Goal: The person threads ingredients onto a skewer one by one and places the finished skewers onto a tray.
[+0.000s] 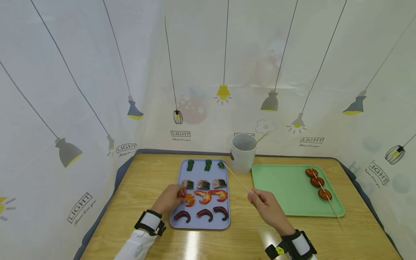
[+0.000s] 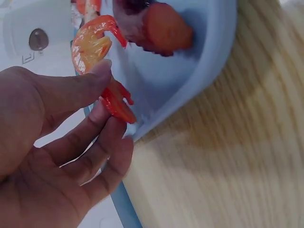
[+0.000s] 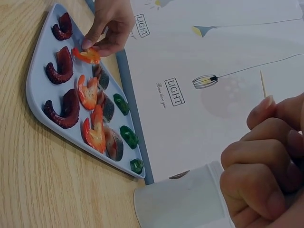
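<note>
Starting with the head view: the person's left hand [image 1: 170, 199] is pinching a shrimp piece [image 1: 189, 200], over at the left end of the shrimp row on the lavender tray [image 1: 199, 175]. Two more shrimp [image 1: 204, 196] lie to the right of it. Farther up there's a row of fish pieces [image 1: 203, 185], then dark green pieces [image 1: 208, 165], and the tentacle pieces [image 1: 204, 215] are in the near row. The right hand [image 1: 268, 209] pinches a thin wooden skewer [image 1: 238, 178] that slants up toward the tray's far right corner. Behind that is a white cup [image 1: 243, 157] with a stick [image 1: 262, 137] poking out. The green tray [image 1: 279, 187] on the right has three brown slices [image 1: 317, 181] on a second skewer [image 1: 336, 216], its end hanging over the near edge. All on a wood table [image 1: 130, 202].

Left wrist cam: thumb and fingers are pressed together on the shrimp, by the lavender tray's corner, with a tentacle close by. Can't tell if the shrimp touches the tray.

Right wrist cam: the skewer sticks out past the thumb, tip bare, the other fingers curled in. Across the tray, the left hand has that shrimp pinched, just beside the fish row.
</note>
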A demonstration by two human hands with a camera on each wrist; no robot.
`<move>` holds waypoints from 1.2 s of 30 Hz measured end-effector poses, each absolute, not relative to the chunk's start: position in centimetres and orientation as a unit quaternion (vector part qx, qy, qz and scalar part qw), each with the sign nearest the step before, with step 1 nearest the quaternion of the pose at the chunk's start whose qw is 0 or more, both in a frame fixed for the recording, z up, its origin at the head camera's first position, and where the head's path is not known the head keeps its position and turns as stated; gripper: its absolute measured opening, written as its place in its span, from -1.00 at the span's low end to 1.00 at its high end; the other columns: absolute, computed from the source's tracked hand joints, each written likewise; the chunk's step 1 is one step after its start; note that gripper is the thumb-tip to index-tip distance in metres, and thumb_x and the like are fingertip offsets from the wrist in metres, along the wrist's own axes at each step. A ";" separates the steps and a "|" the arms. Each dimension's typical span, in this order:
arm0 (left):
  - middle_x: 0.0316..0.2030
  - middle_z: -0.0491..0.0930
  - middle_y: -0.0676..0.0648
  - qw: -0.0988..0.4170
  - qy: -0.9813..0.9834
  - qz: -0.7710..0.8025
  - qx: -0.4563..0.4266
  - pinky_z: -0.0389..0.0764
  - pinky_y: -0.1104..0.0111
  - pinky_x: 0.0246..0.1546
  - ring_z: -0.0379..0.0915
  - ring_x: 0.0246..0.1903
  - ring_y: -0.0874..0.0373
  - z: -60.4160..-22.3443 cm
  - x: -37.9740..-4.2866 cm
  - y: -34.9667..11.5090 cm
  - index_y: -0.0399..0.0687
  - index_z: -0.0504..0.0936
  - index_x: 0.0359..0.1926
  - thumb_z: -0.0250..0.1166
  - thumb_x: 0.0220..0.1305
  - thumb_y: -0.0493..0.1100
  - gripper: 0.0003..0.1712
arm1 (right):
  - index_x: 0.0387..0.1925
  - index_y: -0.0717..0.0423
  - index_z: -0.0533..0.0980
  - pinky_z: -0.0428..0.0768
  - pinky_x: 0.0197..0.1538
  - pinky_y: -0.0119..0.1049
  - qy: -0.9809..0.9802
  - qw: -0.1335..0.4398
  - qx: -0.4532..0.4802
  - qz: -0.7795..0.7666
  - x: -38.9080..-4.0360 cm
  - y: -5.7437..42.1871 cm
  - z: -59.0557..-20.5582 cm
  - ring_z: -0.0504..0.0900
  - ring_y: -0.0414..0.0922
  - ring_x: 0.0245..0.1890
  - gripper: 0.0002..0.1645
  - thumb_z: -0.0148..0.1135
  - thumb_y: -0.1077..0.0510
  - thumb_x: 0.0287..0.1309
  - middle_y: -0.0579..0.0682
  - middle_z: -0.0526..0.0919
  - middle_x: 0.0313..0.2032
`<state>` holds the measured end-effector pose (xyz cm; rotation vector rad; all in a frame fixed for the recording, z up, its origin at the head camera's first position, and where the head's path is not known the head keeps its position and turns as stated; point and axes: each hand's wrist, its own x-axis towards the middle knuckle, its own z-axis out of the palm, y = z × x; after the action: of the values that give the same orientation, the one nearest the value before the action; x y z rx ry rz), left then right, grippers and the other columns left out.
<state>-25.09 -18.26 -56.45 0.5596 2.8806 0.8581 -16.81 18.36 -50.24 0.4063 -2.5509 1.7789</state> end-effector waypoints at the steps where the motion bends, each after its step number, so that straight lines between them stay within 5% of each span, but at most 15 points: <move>1: -0.48 0.58 -0.02 0.033 0.938 0.290 0.188 0.46 0.44 -0.47 0.41 -0.47 0.23 -56.4 -25.0 -18.4 -0.15 0.65 -0.30 0.46 0.10 -0.44 -0.80 | -0.48 0.10 0.45 0.22 -0.53 -0.40 -0.815 0.003 0.127 0.565 -16.8 18.4 -50.2 0.15 -0.35 -0.65 -0.57 -0.01 0.06 0.59 -0.13 0.23 -0.62; 11: -0.28 0.74 -0.04 -0.040 0.905 0.397 0.148 0.65 0.42 -0.34 0.60 -0.33 0.21 -54.4 -24.5 -17.7 -0.08 0.77 -0.28 0.52 0.15 -0.30 -0.88 | -0.49 0.09 0.45 0.23 -0.50 -0.42 -0.822 0.022 0.129 0.555 -16.8 18.8 -49.8 0.17 -0.36 -0.63 -0.57 -0.01 0.07 0.59 -0.16 0.23 -0.64; 23: -0.18 0.77 -0.14 0.015 0.785 0.619 0.038 0.79 0.25 -0.17 0.74 -0.20 -0.08 -50.1 -23.3 -14.7 -0.10 0.78 -0.08 0.46 0.29 -0.16 -0.79 | -0.49 0.06 0.46 0.25 -0.54 -0.39 -0.824 0.004 0.164 0.542 -16.6 18.9 -49.7 0.13 -0.38 -0.67 -0.58 -0.02 0.12 0.59 -0.19 0.21 -0.64; 25: -0.17 0.77 -0.16 0.023 0.758 0.651 0.025 0.79 0.15 -0.11 0.75 -0.20 -0.08 -49.5 -23.1 -14.3 -0.13 0.77 -0.05 0.46 0.29 -0.15 -0.76 | -0.51 0.05 0.46 0.25 -0.54 -0.40 -0.827 0.004 0.176 0.533 -16.5 18.7 -49.7 0.13 -0.39 -0.66 -0.58 -0.01 0.13 0.59 -0.20 0.23 -0.63; 36: -0.36 0.77 -0.01 0.034 0.625 0.780 -0.014 0.76 0.30 -0.10 0.74 -0.30 0.16 -48.1 -21.7 -12.1 -0.36 0.66 0.00 0.39 0.33 -0.28 -0.72 | -0.56 -0.02 0.45 0.21 -0.50 -0.49 -0.833 -0.008 0.253 0.492 -16.2 17.4 -49.7 0.14 -0.43 -0.63 -0.56 0.03 0.18 0.56 -0.29 0.23 -0.61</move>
<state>-21.71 -12.09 -48.12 -0.0423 1.9206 2.3985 -16.16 17.40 -49.74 0.7990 -2.6299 1.5554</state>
